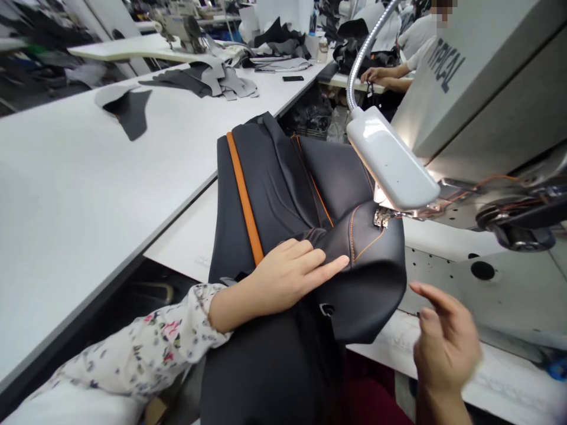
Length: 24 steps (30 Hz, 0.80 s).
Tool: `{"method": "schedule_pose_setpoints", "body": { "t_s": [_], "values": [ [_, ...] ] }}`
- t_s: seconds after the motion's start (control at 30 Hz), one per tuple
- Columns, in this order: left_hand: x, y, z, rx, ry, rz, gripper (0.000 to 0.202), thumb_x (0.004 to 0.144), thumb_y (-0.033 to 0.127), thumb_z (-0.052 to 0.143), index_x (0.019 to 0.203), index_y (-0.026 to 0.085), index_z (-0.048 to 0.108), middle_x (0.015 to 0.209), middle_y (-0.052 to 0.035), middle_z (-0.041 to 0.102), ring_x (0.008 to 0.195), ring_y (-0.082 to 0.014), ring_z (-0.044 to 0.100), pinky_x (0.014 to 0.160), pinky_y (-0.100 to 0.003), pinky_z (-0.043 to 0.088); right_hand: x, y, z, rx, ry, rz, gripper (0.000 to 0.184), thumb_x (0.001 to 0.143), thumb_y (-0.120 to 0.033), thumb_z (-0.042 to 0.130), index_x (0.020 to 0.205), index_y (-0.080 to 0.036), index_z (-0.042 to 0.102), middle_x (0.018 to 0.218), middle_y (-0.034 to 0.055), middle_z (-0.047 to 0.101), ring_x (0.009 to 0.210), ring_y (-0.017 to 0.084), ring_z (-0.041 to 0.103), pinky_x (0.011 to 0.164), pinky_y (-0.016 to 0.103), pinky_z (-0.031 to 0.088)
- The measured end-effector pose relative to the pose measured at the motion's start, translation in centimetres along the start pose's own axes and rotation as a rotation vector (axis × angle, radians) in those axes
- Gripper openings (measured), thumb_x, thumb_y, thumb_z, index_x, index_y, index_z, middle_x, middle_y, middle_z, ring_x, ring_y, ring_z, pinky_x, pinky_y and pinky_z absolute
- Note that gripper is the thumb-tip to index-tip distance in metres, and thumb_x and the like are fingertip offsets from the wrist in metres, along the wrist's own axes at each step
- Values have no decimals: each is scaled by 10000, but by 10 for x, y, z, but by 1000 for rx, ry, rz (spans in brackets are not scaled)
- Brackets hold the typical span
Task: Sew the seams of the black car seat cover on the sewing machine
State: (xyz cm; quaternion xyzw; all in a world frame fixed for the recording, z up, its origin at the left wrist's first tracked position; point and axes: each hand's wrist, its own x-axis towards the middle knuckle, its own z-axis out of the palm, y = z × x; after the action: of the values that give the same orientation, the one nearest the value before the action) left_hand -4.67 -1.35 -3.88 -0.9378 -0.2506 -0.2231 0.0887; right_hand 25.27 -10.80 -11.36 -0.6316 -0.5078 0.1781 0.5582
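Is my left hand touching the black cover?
Touching. The head view shows the left hand lying flat on the black cover, fingers pressed beside the orange stitching.

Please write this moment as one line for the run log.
left hand: flat on cover | right hand: open, touching nothing | cover: dark, orange stitching, under presser foot | lamp: above foot

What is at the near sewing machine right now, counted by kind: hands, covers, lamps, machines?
Black cover: 1
Hands: 2, left hand on the cover, right hand off it
Lamp: 1
Sewing machine: 1
Total: 5
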Motion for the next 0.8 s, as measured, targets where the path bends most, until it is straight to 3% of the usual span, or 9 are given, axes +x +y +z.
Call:
{"method": "schedule_pose_setpoints", "body": {
  "t_s": [0.1,0.17,0.3,0.4,0.5,0.57,0.63,0.7,0.8],
  "values": [
    [4,-4,-8,19,-37,-15,390,1058,110,410,1430,166,514,1022,-49,655,886,-188,544,777,-325,451,1,5,34,426,-202,369,549,868,-657,662,1184,-211,707,1214,127,725,1115,311,683,989,484,547],
    [11,-4,-15,24,-61,-23,378,1066,125,389,1415,145,532,1037,-70,653,918,-196,556,806,-333,480,-1,5,51,673,-231,564,573,817,-726,670,1129,-248,724,1201,100,746,1096,307,710,962,470,579],
    [30,5,-26,27,-112,10,385,1063,134,383,1409,74,540,1070,-108,658,923,-211,575,826,-351,533,-9,1,67,762,-169,670,648,687,-844,696,965,-261,754,1035,76,795,983,312,752,918,485,616],
    [36,14,-23,26,-171,13,422,1045,153,408,1426,6,514,1087,-139,660,905,-242,597,810,-398,564,-13,-10,71,722,-238,667,703,637,-853,728,926,-212,752,914,110,795,916,350,758,886,530,622],
    [33,12,-16,-90,-240,-80,415,1071,251,385,1356,15,574,1096,-153,666,966,-276,638,847,-439,587,-9,-33,80,621,-309,641,602,680,-609,867,1080,-180,731,1073,113,787,1023,342,742,930,491,611],
    [31,4,-16,-237,-237,-202,433,1090,297,342,1357,46,573,1181,-160,655,1057,-267,656,935,-436,586,-1,-55,89,543,-410,590,595,757,-540,843,1202,-176,690,1190,110,760,1088,320,725,941,444,606],
    [33,-6,-23,-371,-230,-328,473,1092,367,352,1431,78,511,1312,-166,613,1182,-258,639,1044,-434,549,9,-77,102,432,-546,447,552,876,-564,711,1250,-161,662,1228,119,742,1108,301,716,920,408,608],
    [41,-14,-33,-447,-286,-424,596,1037,524,470,1464,109,476,1358,-163,590,1245,-286,615,1083,-458,523,16,-98,115,229,-695,221,392,985,-448,543,1208,-157,678,1188,115,751,1070,274,721,890,383,605],
    [59,-18,-42,-480,-436,-541,735,827,639,708,1328,121,561,1235,-148,641,1128,-333,653,955,-455,563,16,-122,129,-69,-844,4,283,931,-202,491,1062,-123,729,1042,155,761,993,323,716,906,470,579]
  ]
}}
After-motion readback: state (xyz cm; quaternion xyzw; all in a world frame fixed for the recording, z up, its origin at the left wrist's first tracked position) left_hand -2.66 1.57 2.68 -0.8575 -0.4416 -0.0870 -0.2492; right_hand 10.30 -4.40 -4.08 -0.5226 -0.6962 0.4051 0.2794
